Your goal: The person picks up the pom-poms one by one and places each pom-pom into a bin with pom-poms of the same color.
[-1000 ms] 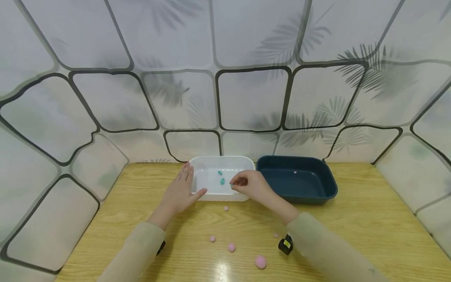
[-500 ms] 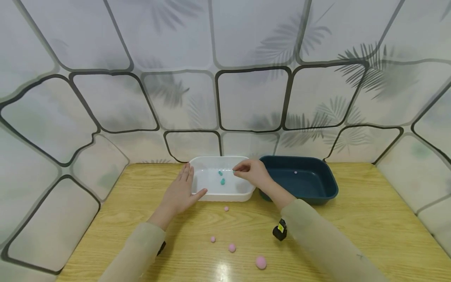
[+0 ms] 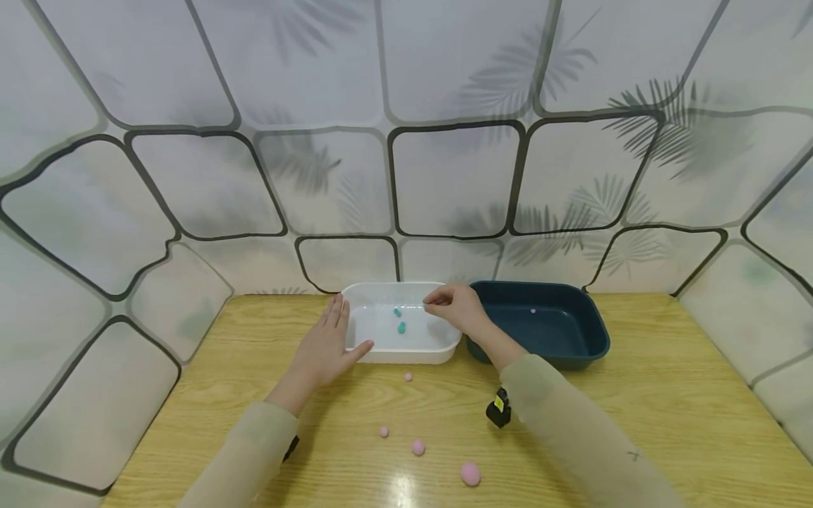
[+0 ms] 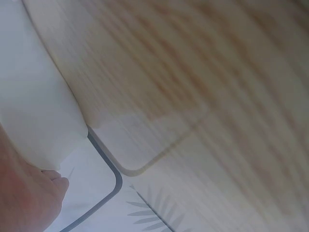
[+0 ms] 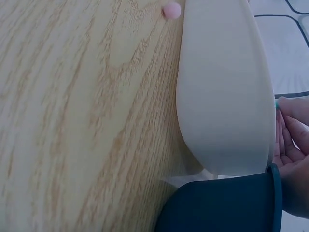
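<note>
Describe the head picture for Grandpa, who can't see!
A pinching right hand is over a white tray holding teal bits; a left hand touches its left side. A navy tray stands beside it; pink balls lie in front.

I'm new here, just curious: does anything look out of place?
Nothing looks damaged, but pink balls lie loose on the table, outside the white tray; that could seem stray, as one small pink ball sits in the blue tray.

wood-grain table (image 3: 667, 395), bright glare (image 3: 400, 490) | backdrop (image 3: 454, 180) behind: dark-outlined cells, grey leaf prints (image 3: 660, 127)
</note>
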Action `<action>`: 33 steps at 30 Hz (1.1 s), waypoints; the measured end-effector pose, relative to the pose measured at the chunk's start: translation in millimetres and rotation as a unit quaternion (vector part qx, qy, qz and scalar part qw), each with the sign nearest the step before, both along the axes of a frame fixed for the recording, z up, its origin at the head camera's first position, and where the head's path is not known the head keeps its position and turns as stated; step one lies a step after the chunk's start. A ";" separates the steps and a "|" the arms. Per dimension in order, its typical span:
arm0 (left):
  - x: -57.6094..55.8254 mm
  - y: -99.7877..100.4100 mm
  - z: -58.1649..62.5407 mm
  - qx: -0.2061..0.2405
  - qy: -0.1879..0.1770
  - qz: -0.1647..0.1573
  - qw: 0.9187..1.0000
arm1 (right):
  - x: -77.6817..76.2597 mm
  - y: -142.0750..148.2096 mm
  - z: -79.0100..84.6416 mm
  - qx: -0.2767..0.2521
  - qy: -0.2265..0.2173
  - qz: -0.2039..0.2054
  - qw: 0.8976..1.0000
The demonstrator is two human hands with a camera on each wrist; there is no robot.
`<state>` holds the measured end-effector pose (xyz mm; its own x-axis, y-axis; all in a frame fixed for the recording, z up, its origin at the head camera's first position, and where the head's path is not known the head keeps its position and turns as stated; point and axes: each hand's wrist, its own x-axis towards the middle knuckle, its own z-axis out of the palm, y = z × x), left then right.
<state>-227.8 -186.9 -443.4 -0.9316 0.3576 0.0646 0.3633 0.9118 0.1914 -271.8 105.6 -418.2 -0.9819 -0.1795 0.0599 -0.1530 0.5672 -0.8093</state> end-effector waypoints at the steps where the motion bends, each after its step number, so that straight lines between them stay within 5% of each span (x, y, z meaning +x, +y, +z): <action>1: 0.1 -0.2 -0.1 0.001 0.001 0.000 1.000 | 0.0 -0.2 -0.1 0.001 0.000 -0.001 1.000; 19: -0.7 -1.0 -0.7 0.006 0.007 0.000 1.000 | -0.8 -1.6 -2.3 0.013 0.017 0.000 1.000; 33: -0.7 -0.3 -0.7 0.007 0.004 0.001 1.000 | 0.9 6.0 2.7 -0.034 -0.023 0.005 0.999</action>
<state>-228.5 -187.2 -444.0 -0.9316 0.3551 0.0778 0.3635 0.9097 0.2006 -270.9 111.7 -415.4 -0.9820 -0.1867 0.0272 -0.1203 0.5088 -0.8525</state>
